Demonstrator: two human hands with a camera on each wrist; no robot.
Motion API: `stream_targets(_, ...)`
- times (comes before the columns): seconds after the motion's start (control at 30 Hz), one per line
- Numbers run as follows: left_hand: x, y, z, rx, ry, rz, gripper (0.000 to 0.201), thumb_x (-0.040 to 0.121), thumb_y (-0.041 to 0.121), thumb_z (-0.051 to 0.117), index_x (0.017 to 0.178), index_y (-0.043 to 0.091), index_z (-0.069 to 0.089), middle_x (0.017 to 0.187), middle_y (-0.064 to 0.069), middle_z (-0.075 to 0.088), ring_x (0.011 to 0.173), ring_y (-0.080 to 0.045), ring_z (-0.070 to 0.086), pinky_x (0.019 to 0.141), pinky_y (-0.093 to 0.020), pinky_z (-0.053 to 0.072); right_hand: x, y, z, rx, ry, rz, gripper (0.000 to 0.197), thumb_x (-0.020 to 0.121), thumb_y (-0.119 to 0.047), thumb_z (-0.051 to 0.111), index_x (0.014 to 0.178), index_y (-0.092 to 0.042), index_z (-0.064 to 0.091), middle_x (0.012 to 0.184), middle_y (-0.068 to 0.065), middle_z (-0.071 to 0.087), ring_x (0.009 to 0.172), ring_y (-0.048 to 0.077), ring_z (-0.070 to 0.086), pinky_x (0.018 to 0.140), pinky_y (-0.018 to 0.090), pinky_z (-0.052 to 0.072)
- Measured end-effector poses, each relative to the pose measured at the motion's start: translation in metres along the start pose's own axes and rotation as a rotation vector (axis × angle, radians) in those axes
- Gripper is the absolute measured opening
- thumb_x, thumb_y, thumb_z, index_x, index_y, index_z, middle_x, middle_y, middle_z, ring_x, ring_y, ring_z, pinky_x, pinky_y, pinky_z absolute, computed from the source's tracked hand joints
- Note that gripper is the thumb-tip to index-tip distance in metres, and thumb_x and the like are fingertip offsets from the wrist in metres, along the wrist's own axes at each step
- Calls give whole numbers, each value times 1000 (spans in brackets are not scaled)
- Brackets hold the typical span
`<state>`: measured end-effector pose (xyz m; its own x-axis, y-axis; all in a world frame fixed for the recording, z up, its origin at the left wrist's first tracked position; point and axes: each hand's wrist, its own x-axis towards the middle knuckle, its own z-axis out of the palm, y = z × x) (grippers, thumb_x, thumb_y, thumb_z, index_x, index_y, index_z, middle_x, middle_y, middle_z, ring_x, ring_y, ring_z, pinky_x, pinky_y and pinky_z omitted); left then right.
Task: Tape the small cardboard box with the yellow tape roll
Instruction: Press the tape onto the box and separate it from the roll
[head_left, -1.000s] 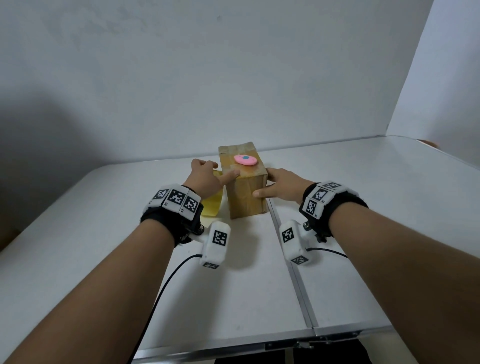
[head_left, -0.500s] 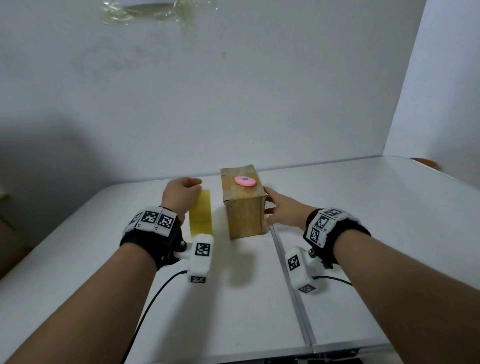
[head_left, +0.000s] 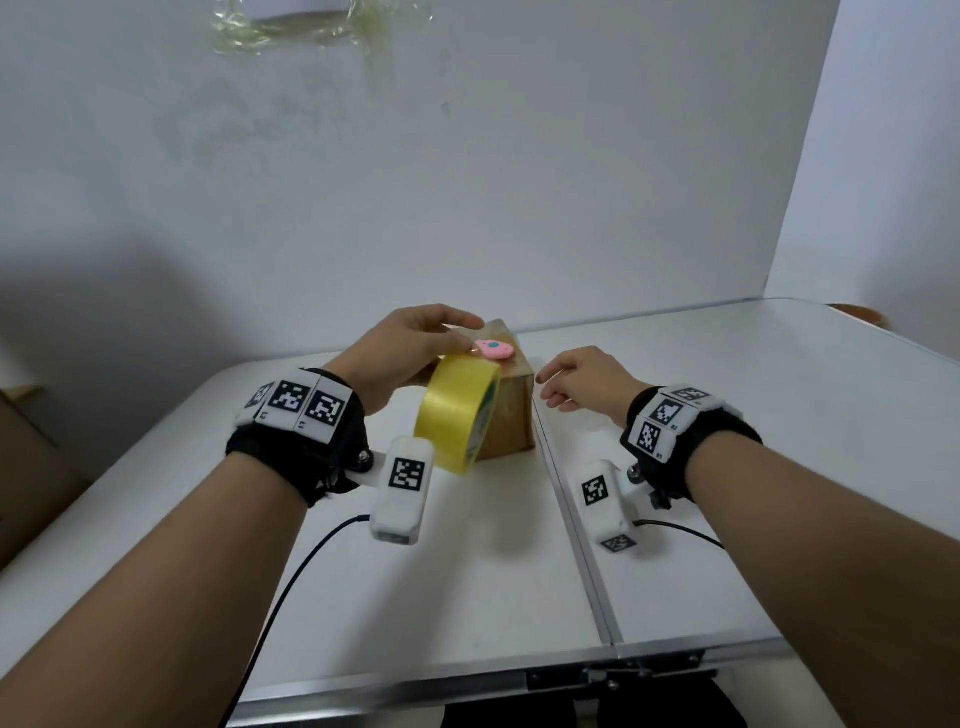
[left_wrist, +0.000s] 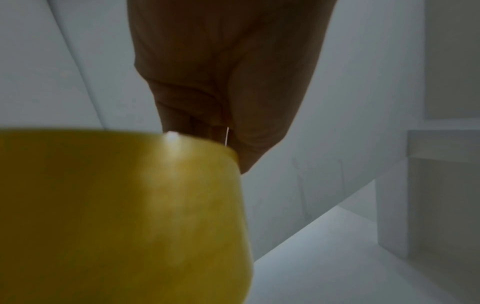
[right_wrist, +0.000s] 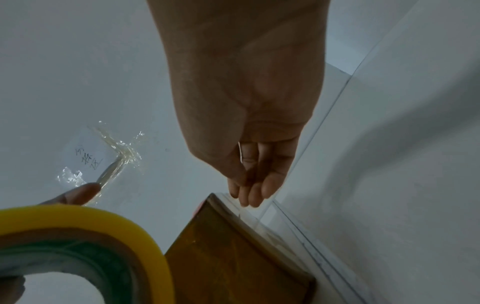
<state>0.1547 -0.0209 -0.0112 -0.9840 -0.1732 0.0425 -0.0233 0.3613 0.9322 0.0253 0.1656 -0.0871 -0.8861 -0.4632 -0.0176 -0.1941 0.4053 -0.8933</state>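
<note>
While the small cardboard box stands upright on the white table, the left hand grasps the yellow tape roll from above, lifted on edge against the box's near-left side, probably so a free end can be found; the right hand hovers just right of the box with loose fingers, holding nothing (likely ready to steady it or pull tape); a pink oval object lies on the box's top, which looks still untaped with yellow.
</note>
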Motion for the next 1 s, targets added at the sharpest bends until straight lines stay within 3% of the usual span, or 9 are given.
stream_targets(0.1, 2, -1, 22, -31, -98, 12, 29, 87, 17, 67, 117, 17, 68, 100, 1, 72, 81, -11, 67, 69, -22, 54, -8, 1, -11, 13, -14, 3, 25, 89, 2, 47, 98, -4, 69, 82, 10, 69, 64, 11, 62, 59, 16, 53)
stream_targets(0.2, 8, -9, 47, -86, -97, 7, 29, 91, 14, 63, 120, 16, 65, 97, 1, 71, 82, -11, 66, 69, -22, 55, -16, 2, -23, 65, -46, -8, 19, 92, -5, 50, 99, -5, 68, 78, 6, 67, 65, 12, 61, 60, 16, 50)
stream_targets(0.33, 20, -21, 81, -179, -45, -1, 30, 93, 8, 59, 122, 13, 61, 91, -1, 68, 76, -10, 66, 61, -21, 55, -22, 13, -40, 192, -58, -2, 40, 97, -38, 48, 100, -6, 71, 89, 5, 70, 82, 15, 64, 77, 25, 53)
stream_targets(0.43, 32, -27, 98, -198, -35, -2, 31, 95, 10, 56, 126, 14, 58, 86, 4, 69, 68, -6, 67, 63, -23, 56, -26, 21, -47, 170, -102, -1, 50, 92, -50, 52, 103, -6, 74, 104, 7, 73, 91, 16, 65, 87, 30, 53)
stream_targets(0.6, 45, -35, 111, -235, -12, 16, 34, 95, 6, 54, 129, 13, 54, 89, 1, 67, 71, -11, 66, 60, -23, 55, -26, 30, -49, 152, -30, -99, 31, 84, -38, 69, 97, -10, 74, 112, 8, 73, 103, 16, 65, 88, 27, 52)
stream_targets(0.73, 51, -39, 116, -240, 9, 12, 36, 95, 6, 55, 130, 12, 52, 92, -2, 67, 66, -8, 66, 52, -20, 50, -19, 29, -46, 100, 18, -153, 4, 83, -19, 72, 81, -15, 71, 93, 7, 70, 91, 14, 62, 79, 23, 52)
stream_targets(0.87, 53, -37, 114, -217, -44, -23, 43, 92, 8, 60, 132, 14, 47, 95, 2, 66, 65, -3, 65, 52, -17, 50, -15, 26, -42, -27, 86, -177, 7, 86, -17, 67, 84, -12, 69, 93, 8, 69, 87, 18, 62, 83, 33, 55)
stream_targets(0.93, 55, -35, 111, -180, -94, -40, 51, 90, 9, 64, 136, 16, 43, 98, 4, 67, 74, -5, 66, 57, -20, 51, -14, 24, -40, -113, 103, -180, 12, 89, -20, 63, 91, -9, 68, 101, 13, 70, 87, 21, 63, 86, 39, 55)
stream_targets(1.0, 54, -34, 109, -154, -101, -45, 55, 88, 10, 66, 137, 16, 42, 98, 5, 67, 77, -7, 65, 57, -20, 52, -15, 21, -39, -177, 93, -178, 18, 92, -21, 59, 98, -6, 67, 107, 13, 69, 93, 25, 64, 84, 37, 52)
